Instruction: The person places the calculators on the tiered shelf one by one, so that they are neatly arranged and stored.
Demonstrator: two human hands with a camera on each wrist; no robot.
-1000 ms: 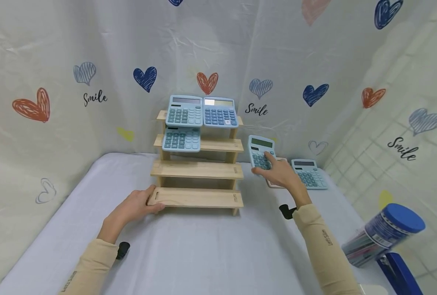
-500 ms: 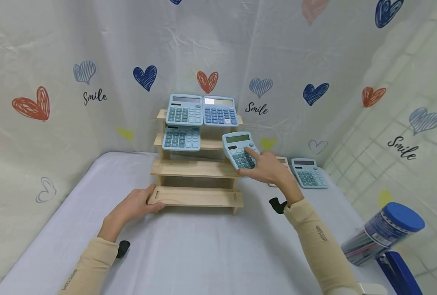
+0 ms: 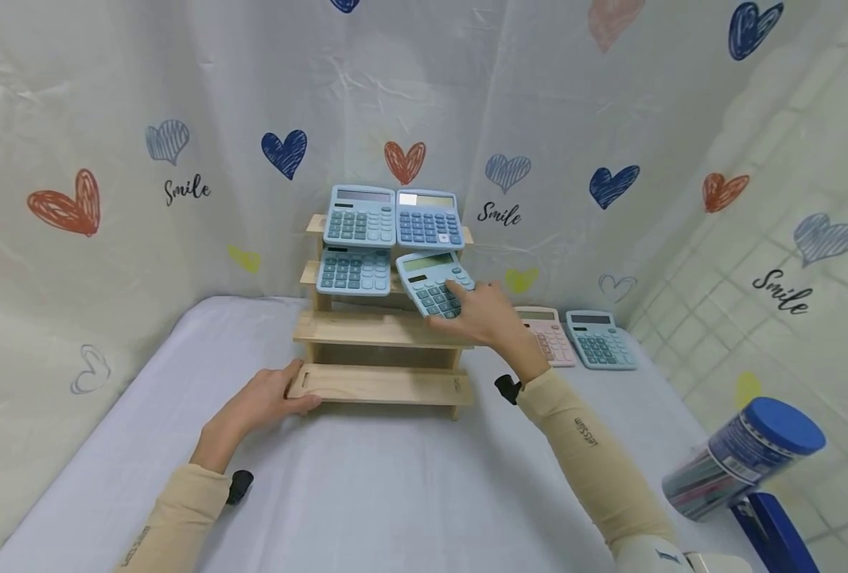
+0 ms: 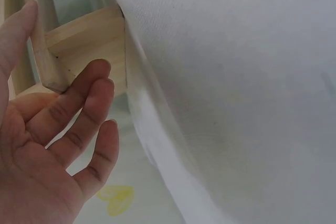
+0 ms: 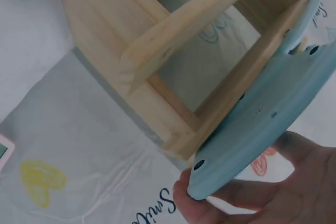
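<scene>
My right hand [image 3: 487,314] pinches a light blue calculator [image 3: 427,280] by its right side, tilted, in front of the second step of a wooden tiered stand [image 3: 384,328]. In the right wrist view the calculator's back [image 5: 262,116] faces the camera, lying close along a shelf board. My left hand [image 3: 259,400] grips the left end of the lowest shelf, thumb on one face and fingers curled around the edge in the left wrist view. Two blue calculators stand on the top step, left [image 3: 359,216] and right [image 3: 429,219]. Another blue calculator [image 3: 353,272] rests on the second step at left.
A pink calculator [image 3: 554,338] and a blue calculator [image 3: 600,341] lie on the white-covered table [image 3: 367,493] right of the stand. At the right edge are a clear blue-lidded jar [image 3: 742,458] and a dark blue object [image 3: 775,529]. A heart-printed curtain [image 3: 216,79] hangs behind.
The right hand has carried the blue calculator leftward from beside the stand to its second step, beside the calculator there. More of the pink calculator shows. The left hand stays put.
</scene>
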